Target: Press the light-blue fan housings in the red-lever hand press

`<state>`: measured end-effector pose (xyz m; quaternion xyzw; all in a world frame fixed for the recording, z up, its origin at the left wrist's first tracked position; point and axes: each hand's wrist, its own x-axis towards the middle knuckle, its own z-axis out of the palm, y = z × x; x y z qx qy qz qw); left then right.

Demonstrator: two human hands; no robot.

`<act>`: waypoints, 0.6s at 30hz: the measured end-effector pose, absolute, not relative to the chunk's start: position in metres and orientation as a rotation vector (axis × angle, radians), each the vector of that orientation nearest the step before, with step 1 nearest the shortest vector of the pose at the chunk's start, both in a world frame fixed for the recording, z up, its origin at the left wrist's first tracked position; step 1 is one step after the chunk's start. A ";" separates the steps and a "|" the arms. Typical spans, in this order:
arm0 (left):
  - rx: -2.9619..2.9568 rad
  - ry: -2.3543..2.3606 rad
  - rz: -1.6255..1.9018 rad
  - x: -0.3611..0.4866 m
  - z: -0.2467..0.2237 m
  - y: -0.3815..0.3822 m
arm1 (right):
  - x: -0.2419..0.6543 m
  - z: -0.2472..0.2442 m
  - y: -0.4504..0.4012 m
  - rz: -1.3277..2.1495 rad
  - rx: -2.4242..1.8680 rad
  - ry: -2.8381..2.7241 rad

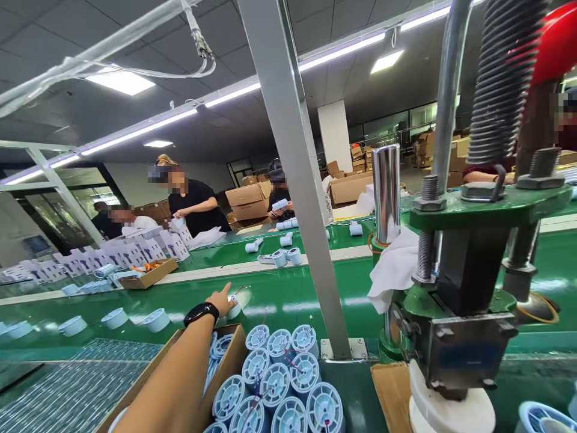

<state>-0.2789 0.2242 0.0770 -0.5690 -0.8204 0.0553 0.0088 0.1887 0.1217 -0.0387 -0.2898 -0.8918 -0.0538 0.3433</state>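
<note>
My left hand (219, 302) reaches out over the green belt (279, 304), with a black watch (201, 313) on my wrist. One finger sticks out straight. My other fingers are right at a small light blue part (234, 310), and they cover some of it. I cannot tell if they pinch it or only touch it. The blue part sits on the belt, just past the far end of a brown box (229, 361), and a thin wire (244, 288) pokes up by it. The box has light blue cords (219, 347) inside. Just to the right of the box, lots of round blue parts (274, 385) stand close together on the counter (358, 394), with their spoked ends up. Some have thin red wires on top. More blue parts (157, 320) lie in a line on the belt to the left. A gray post (311, 180) stands behind the round ones. To the right is a big green machine (491, 207), with a white cloth (395, 264) hanging next to it. Across the belt, a person in a black shirt (196, 207) works near white boxes (148, 243).
</note>
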 end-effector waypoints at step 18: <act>-2.995 -1.224 0.301 -0.044 0.075 -0.017 | 0.111 -0.021 0.006 0.265 -0.587 -2.173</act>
